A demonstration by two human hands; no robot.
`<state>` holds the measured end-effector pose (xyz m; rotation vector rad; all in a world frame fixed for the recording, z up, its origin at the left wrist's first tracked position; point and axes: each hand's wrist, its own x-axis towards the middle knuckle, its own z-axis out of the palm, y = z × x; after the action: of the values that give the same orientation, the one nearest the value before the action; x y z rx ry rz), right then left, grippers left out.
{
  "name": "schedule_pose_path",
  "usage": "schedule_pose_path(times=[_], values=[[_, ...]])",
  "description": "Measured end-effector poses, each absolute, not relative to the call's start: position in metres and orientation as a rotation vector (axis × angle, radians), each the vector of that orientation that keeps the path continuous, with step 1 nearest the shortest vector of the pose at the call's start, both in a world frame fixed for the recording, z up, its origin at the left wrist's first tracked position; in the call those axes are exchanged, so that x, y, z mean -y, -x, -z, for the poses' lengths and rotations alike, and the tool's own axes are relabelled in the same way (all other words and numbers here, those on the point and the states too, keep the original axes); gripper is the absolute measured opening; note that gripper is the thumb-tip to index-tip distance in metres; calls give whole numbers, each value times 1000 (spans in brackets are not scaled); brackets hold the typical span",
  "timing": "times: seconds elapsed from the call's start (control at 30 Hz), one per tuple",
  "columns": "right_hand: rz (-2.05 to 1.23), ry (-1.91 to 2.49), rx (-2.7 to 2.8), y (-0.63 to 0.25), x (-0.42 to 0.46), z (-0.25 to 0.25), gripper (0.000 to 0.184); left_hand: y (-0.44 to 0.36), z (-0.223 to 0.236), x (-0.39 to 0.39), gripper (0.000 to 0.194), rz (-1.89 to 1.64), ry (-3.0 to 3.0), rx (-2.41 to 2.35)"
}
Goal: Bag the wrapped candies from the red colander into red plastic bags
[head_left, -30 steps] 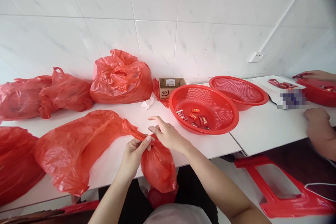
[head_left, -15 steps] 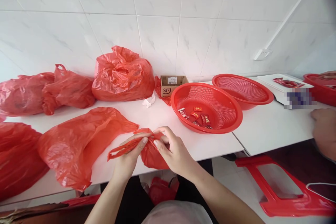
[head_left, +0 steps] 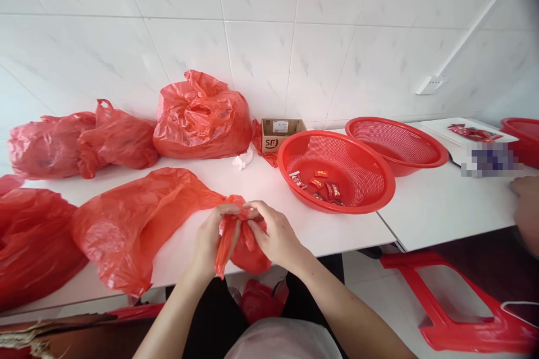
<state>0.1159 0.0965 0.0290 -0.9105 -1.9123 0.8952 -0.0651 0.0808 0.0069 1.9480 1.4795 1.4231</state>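
The loose end of the small red bag [head_left: 251,255], stretched out over the left hand [head_left: 208,242] half a second ago, now droops down between that hand and the right hand [head_left: 277,238]. Along the white table [head_left: 328,231] I see a big bulging red bag [head_left: 202,126] by the wall, a red basket [head_left: 360,176], a carton [head_left: 273,145], then the small red bag at the front edge, both hands pinching its gathered neck, and lastly wrapped sweets [head_left: 332,189] in the basket
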Motion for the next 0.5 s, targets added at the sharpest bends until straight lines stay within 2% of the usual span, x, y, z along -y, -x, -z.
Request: schedule_pose_path(times=[0.17, 0.3, 0.5], values=[[-1130, 850, 1784, -108, -90, -24, 33, 62, 12, -84, 35, -1562, -1923, -1608], [-1213, 899, 1639, -111, -100, -23, 23, 63, 10, -83, 40, -1549, -1998, -1584], [-1333, 767, 1692, -117, -110, -25, 20, 70, -6, -81, 26, -1461, -2161, -1482]])
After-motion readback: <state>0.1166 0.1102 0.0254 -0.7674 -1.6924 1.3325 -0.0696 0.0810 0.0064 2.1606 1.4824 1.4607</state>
